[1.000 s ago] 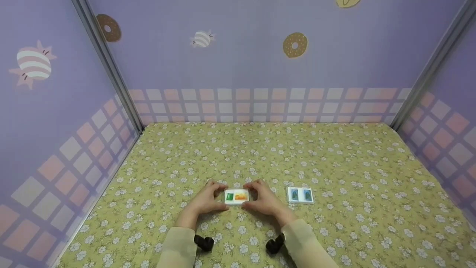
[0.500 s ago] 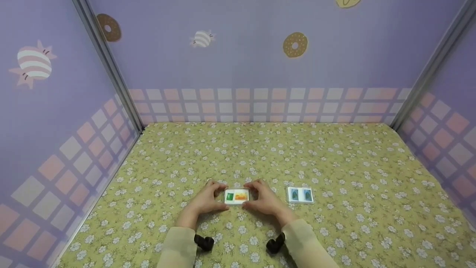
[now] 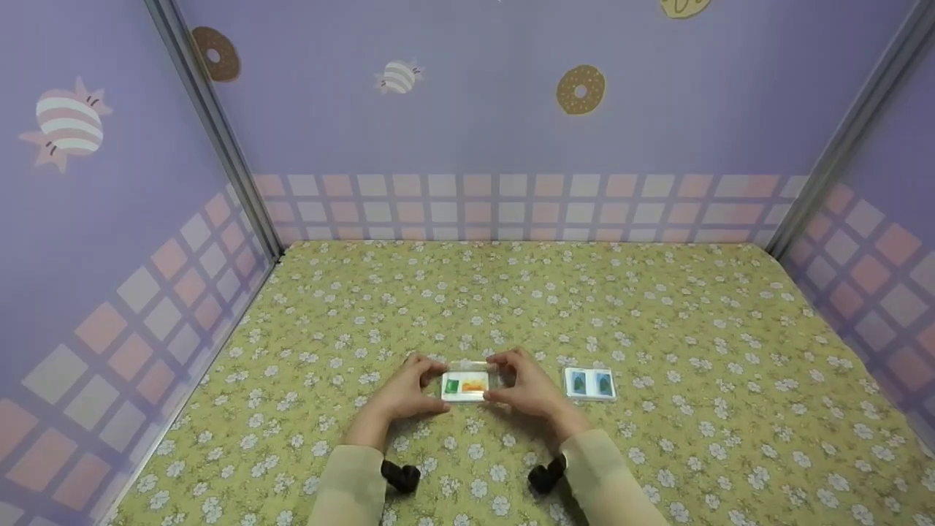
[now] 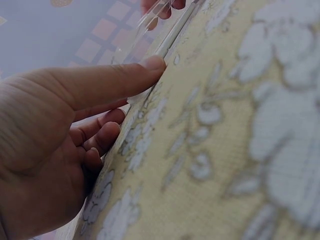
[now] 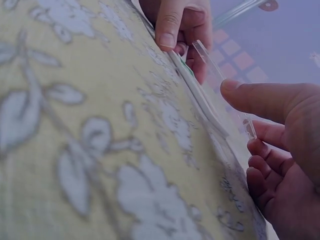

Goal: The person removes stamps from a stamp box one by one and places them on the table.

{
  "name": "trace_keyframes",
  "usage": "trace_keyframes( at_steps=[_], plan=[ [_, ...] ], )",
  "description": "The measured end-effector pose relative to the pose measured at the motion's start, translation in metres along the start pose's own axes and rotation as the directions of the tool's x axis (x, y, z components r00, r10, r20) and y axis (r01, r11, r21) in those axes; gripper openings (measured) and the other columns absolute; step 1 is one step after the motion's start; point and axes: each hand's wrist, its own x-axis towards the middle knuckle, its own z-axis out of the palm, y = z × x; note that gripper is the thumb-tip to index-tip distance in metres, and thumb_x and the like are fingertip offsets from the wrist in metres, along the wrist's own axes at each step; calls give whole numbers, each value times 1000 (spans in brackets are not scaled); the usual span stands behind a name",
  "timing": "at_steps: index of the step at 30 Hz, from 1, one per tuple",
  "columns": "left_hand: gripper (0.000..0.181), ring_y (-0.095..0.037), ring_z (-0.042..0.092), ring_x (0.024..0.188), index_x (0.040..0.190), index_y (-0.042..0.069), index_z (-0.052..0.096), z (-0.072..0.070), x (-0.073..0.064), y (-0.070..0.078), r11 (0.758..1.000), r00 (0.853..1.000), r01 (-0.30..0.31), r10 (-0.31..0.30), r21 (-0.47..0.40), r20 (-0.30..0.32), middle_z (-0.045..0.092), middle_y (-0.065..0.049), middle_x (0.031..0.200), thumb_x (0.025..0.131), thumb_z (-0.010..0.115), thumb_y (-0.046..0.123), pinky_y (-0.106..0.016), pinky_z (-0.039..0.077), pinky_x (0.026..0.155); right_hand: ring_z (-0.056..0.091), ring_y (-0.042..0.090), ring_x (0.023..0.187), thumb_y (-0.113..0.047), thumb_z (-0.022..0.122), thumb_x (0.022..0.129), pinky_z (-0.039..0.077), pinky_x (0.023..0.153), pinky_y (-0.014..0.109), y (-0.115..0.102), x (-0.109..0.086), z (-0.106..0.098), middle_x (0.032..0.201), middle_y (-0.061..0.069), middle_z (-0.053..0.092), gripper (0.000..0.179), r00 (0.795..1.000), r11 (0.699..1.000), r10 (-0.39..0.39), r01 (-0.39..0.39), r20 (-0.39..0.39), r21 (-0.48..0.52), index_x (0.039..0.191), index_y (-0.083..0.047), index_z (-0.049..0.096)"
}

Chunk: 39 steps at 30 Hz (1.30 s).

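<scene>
Head view: The step in hand was judged to be separation of the clear cover (image 3: 471,365) from the white base (image 3: 464,398) of a small flat case. The white base lay midway between the left and right edges of the tabletop (image 3: 467,292), well apart from its far edge. It showed a green print (image 3: 452,386) and an orange print (image 3: 473,385). The left grip (image 3: 402,391) held the left end; the right grip (image 3: 527,383) held the right. Toward the tabletop's right edge lay a second case (image 3: 590,397), untouched, with two blue pictures inside its clear rim.

Left wrist view: The left grip pinched the left end of the white base. The clear cover stood above the base, slanting within the view.

Right wrist view: The right grip pinched the clear cover between thumb and fingers, apart from the base at its right end. Contact at the left end could not be told. The next move called for a steady base and an even lift of the cover, lest the contents be dislodged.
</scene>
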Motion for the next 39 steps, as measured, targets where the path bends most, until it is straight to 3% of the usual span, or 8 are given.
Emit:
trace_keyframes(
  at_steps=[4,12,21,30,39],
  plan=[
    [63,-24,49,107,135,5,62,0,0,-1,1000,1000,-11,11,1,2,51,-9,123,80,89,16,-45,46,95,54,25,109,-19,84,85,48,95,46,1,-1,-8,122,12,55,56,1000,1000,-5,5,-4,-15,135,-6,63],
    [61,-27,51,112,136,6,62,0,0,-1,1000,1000,-5,5,-19,3,52,-9,127,81,88,16,-51,46,99,55,31,122,-19,86,83,47,102,55,2,-5,-30,129,12,57,58,998,997,68,-68,0,-43,136,-10,63],
    [60,-30,52,116,136,7,62,0,-1,-1,1000,1000,7,-6,-31,9,51,-10,128,83,87,17,-54,45,103,58,26,109,-14,86,82,51,87,39,12,-12,-50,131,13,60,57,988,988,155,-155,16,-12,135,-8,65],
    [61,-28,51,113,137,6,61,-1,-1,0,1000,1000,6,-6,-24,18,51,-11,127,83,86,18,-53,45,101,59,27,109,-11,87,81,51,85,37,19,-18,-61,132,16,61,59,982,981,187,-188,37,39,135,-5,63],
    [61,-28,51,114,137,7,61,-1,0,-1,1000,1000,3,-3,-21,15,52,-11,128,83,87,18,-53,46,101,56,35,128,-9,88,77,47,107,53,20,-17,-60,137,16,60,60,983,982,183,-182,20,-42,133,-4,65]
  ],
)
